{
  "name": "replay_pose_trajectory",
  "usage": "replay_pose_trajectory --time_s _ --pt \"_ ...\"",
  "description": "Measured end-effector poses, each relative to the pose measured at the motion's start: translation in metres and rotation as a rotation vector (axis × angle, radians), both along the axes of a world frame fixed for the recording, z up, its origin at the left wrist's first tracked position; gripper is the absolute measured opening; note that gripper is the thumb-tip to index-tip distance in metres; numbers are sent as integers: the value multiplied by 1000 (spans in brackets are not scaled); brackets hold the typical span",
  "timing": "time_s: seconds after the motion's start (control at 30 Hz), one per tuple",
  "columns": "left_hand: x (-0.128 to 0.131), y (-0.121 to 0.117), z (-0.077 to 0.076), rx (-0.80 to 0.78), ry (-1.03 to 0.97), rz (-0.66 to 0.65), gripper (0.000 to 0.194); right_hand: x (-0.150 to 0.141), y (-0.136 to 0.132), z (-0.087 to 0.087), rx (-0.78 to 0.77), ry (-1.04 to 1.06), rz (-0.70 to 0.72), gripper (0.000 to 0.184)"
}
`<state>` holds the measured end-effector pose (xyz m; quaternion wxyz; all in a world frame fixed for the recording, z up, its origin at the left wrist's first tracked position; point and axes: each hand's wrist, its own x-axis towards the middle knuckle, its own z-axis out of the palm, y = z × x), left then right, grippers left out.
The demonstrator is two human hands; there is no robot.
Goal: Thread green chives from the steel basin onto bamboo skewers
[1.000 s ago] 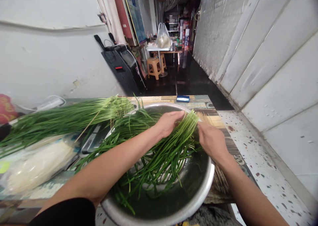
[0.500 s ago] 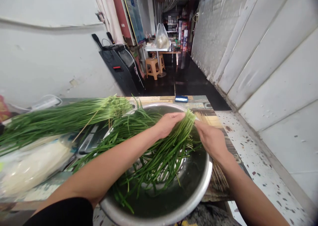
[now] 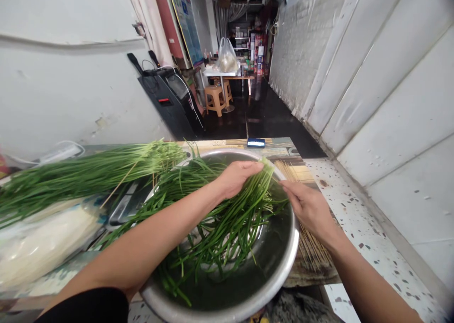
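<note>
While left grip (image 3: 236,178) clasps greens (image 3: 252,190), right grip (image 3: 312,207) unclear, patchwork tabletop (image 3: 278,149), dark floor (image 3: 266,110) beyond

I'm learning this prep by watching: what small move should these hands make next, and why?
I'd probably ease the right hand inward to the pale stem ends of the garlic chives: the left hand grips the chives near those ends over the basin, and the right fingertips are just beside them. Whether they pinch anything is too small to tell.
</note>
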<state>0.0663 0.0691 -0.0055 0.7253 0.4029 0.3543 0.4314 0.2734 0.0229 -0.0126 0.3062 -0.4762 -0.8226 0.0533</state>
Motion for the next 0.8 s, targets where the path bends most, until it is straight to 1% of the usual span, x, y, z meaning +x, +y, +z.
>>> replay_pose_trajectory --time_s 0.1,0.2,0.27,0.33,0.37,0.4,0.43,0.47,0.5,0.57,0.6,0.63,0.7,0.77,0.8 --pt "6 -3 -3 25 46 -1 36 -5 -4 -1 32 -5 -24 29" --pt "15 -8 -7 43 82 -5 35 -11 -5 3 53 -22 -48 29" --pt "16 -7 -7 126 147 4 34 -14 -4 5 74 -19 -77 29" --pt "8 -1 -2 268 287 -50 30 -14 -4 5 76 -16 -90 28" --pt "0 3 2 331 364 -106 28 -13 -4 3 69 -18 -90 28" --pt "-9 9 5 377 437 -170 26 -12 -5 1 62 -22 -92 28" --pt "-20 15 7 394 481 -206 26 -10 -6 -2 59 -25 -101 28" --pt "-29 22 7 404 514 -198 26 -8 -7 -5 67 -26 -114 28" --pt "-38 28 5 420 554 -120 25 -6 -9 -8 83 -23 -130 28" --pt "-47 37 -4 491 678 69 17 -4 -12 -11 109 -36 -154 28" --pt "-48 40 -12 545 750 123 12 -4 -14 -11 110 -55 -162 29" --pt "-46 41 -20 602 819 132 9 -5 -15 -10 103 -83 -169 29" --pt "-36 41 -37 696 920 85 11 -7 -16 -7 85 -155 -189 31" --pt "-24 38 -49 740 965 70 14 -10 -16 -4 87 -225 -219 33" --pt "-19 36 -53 736 961 82 15 -12 -16 -3 93 -254 -233 33"
